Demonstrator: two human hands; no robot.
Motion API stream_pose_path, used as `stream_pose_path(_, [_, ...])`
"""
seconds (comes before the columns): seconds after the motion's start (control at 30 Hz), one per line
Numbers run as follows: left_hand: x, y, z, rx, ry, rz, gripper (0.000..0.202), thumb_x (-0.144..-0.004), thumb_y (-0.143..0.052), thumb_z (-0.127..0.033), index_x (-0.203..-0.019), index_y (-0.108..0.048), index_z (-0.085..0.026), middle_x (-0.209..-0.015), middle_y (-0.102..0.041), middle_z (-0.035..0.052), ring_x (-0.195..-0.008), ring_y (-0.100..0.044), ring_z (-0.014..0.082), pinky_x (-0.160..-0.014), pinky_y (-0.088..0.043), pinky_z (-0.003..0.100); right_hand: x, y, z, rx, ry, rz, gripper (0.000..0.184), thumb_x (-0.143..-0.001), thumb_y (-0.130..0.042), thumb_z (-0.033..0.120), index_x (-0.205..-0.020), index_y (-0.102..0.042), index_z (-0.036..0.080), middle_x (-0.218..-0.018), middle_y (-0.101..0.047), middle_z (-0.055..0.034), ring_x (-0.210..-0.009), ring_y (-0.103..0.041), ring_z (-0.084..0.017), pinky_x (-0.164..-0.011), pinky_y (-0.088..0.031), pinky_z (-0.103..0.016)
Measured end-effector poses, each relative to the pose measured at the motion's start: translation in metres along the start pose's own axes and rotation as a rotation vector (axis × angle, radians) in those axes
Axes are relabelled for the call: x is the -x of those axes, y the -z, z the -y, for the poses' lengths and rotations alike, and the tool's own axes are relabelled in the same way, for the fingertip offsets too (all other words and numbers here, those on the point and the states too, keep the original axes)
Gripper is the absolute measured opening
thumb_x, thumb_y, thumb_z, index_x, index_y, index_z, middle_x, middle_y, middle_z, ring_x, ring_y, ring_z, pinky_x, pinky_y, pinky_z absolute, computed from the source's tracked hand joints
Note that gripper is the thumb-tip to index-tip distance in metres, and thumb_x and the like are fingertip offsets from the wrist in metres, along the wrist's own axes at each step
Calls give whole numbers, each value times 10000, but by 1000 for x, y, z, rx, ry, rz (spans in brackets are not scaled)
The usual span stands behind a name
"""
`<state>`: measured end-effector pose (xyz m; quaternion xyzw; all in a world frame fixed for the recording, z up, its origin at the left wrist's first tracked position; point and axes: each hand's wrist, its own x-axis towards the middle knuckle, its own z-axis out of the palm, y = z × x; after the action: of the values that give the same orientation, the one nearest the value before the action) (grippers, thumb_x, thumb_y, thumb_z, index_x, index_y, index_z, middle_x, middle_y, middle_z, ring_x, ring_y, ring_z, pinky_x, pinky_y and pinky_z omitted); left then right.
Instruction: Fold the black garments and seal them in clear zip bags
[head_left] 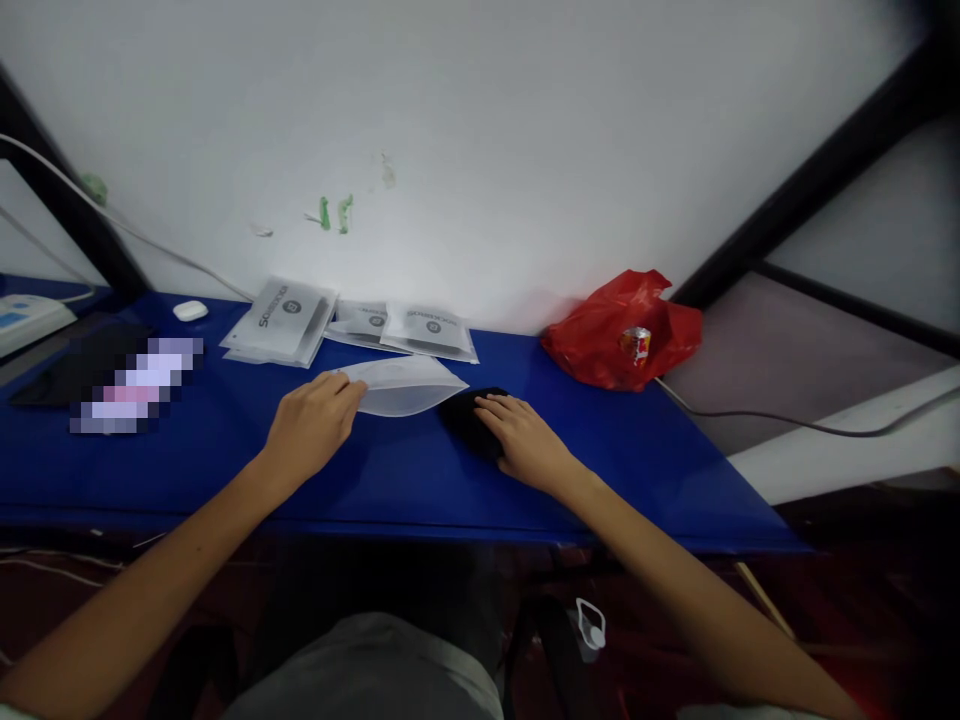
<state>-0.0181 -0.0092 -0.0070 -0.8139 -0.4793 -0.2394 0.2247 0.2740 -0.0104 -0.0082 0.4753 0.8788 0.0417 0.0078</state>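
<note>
My left hand (pixel 316 418) is closed on the left end of a translucent plastic zip bag (pixel 409 387), pinching its edge. The bag's mouth gapes toward the right. A black folded cloth item (pixel 472 425) lies at that mouth, its left tip close to the bag's lower edge. Over its right side my right hand (pixel 529 442) is closed, thumb below and fingers on top. I cannot make out whether any of the cloth is inside the bag. Behind the bag lie printed packets (pixel 427 328) and, further left, a stack of similar packets (pixel 285 318).
A red plastic bag (pixel 619 335) sits at the back right, by the wall. On the left are a blurred-out phone (pixel 139 388), a dark flat object (pixel 75 368), a small white case (pixel 190 311) and a white device (pixel 30 322). The blue table (pixel 405 480) ends at my lap.
</note>
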Motion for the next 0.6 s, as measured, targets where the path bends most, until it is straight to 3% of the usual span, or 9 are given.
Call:
stream_pose_path(0.1, [-4,3,-4,-35,38,-9,232,-906,-415,-151,-804,-623,-165,-725,-606,35,-713,-574,174,-567,-411,273,-4,-5,-4,-33,39,-6,679,-576,-565,-32,-1245,-505,70,-1438,-413,-199,-1357,-348,-308,-1118,-292,-488])
stream_pose_path(0.33, [-11,6,-11,-108,74,85,189,-857,-422,-120,-808,-601,-158,-738,-612,54,-724,-579,189,-570,-418,284,-10,-8,-7,-104,19,-33,653,-626,-475,-86,-1237,-502,145,-1278,-581,-153,-1252,-503,-247,-1015,-444,-421])
stream_pose_path(0.47, [-13,9,-11,-84,76,162,199,-813,-445,-71,-855,-623,-150,-779,-622,72,-761,-591,220,-541,-405,291,-2,5,2,-144,53,-42,642,-630,-463,-75,-1221,-527,166,-1232,-615,-118,-1150,-584,-235,-960,-485,-384])
stream_pose_path(0.6, [-12,8,-10,-94,98,193,222,-838,-429,-73,-853,-636,-152,-770,-618,73,-747,-598,219,-489,-362,273,13,27,15,-243,99,-172,641,-661,-503,-16,-1274,-513,173,-1305,-576,-108,-1198,-550,-245,-997,-467,-401])
